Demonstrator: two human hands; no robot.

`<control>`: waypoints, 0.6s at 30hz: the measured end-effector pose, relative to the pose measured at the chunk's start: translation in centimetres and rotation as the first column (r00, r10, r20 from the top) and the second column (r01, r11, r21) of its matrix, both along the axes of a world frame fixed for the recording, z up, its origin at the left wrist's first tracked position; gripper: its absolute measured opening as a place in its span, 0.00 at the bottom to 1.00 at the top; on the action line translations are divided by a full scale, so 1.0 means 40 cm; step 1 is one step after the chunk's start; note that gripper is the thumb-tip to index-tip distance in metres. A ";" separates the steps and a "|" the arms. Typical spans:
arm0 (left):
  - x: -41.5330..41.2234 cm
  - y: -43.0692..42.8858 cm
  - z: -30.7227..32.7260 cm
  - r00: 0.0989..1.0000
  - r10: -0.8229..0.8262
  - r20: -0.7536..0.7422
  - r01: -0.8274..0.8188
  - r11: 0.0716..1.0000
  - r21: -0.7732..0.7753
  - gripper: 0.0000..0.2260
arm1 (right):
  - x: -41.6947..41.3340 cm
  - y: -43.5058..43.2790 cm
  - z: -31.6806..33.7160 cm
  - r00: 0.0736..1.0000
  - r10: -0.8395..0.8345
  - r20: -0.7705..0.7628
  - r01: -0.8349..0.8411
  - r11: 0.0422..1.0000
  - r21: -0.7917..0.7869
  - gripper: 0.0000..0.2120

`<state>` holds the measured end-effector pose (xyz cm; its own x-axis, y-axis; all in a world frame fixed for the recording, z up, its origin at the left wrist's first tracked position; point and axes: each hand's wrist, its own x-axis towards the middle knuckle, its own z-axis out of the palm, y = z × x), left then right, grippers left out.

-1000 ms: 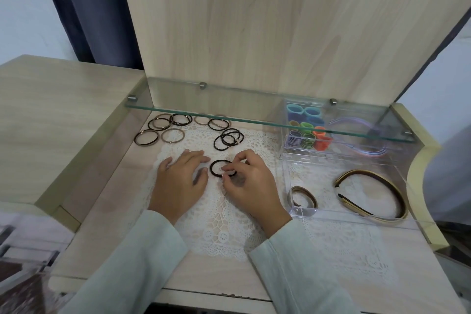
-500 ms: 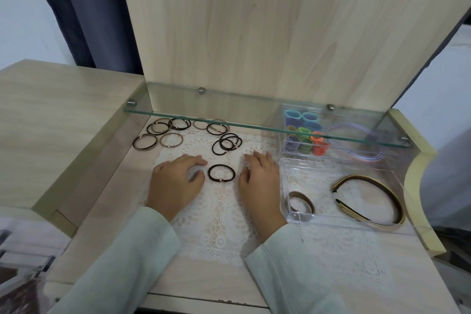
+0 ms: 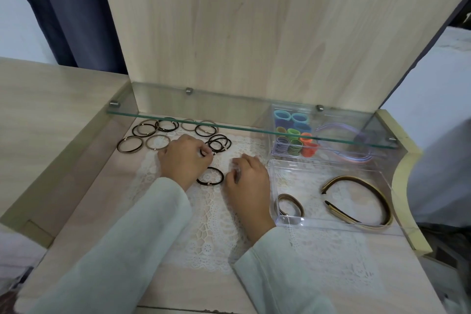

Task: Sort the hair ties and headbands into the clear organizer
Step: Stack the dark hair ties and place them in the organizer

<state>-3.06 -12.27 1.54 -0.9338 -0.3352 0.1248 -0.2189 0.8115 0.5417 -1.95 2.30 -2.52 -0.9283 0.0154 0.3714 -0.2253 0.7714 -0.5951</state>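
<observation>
Left hand (image 3: 186,160) curled, fingertips pinching a black tie (image 3: 203,153) at the near edge of the loose hair ties (image 3: 219,144). Right hand (image 3: 248,181) loosely curled on the lace mat (image 3: 211,224), holding nothing. Glass shelf (image 3: 229,116) overhanging the far ties. Clear organizer (image 3: 288,220) just right, holding a brown headband (image 3: 341,178) and coloured ties (image 3: 293,146). Lone black tie (image 3: 210,176) between the hands, unmoved. Left hand gone forward from lying flat beside it.

Dressed in a pale mint left sleeve (image 3: 122,250) and matching right sleeve (image 3: 277,273): plain, smooth cloth, long, loose cuffs (image 3: 170,187) ending at the wrists, behind the fingers (image 3: 198,146).
</observation>
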 end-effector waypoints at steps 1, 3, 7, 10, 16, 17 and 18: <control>-0.003 0.004 0.003 1.000 0.003 0.020 -0.003 1.000 -0.003 0.02 | 0.000 -0.001 0.000 1.000 -0.001 -0.003 0.001 1.000 0.001 0.17; -0.006 0.010 0.009 0.999 0.015 0.038 -0.015 1.000 -0.003 0.06 | 0.000 -0.001 0.001 1.000 -0.005 -0.007 0.005 1.000 0.000 0.17; -0.011 0.003 0.006 0.999 -0.001 0.032 0.001 1.000 0.005 0.09 | 0.000 0.001 0.002 1.000 -0.001 -0.002 0.001 1.000 0.000 0.16; -0.011 -0.006 0.003 0.999 -0.042 0.020 0.042 0.999 -0.031 0.07 | -0.002 0.002 0.000 1.000 -0.005 -0.002 0.005 1.000 0.008 0.16; -0.021 -0.008 -0.007 0.998 -0.064 0.013 0.064 0.948 -0.311 0.08 | -0.004 0.001 -0.004 1.000 0.001 0.006 -0.001 1.000 0.021 0.17; -0.020 -0.009 -0.010 0.997 -0.069 0.018 0.071 0.947 -0.314 0.08 | -0.004 0.002 -0.004 1.000 0.001 0.005 -0.001 1.000 0.025 0.17; -0.020 -0.011 -0.013 0.997 -0.069 0.025 0.073 0.946 -0.314 0.07 | -0.005 0.002 -0.005 1.000 0.001 0.004 -0.001 1.000 0.025 0.16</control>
<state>-3.85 -12.70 1.04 -0.9561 -0.2137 0.2006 -0.1600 0.9540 0.2534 -2.14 2.36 -2.72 -0.9297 0.0055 0.3682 -0.2237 0.7857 -0.5767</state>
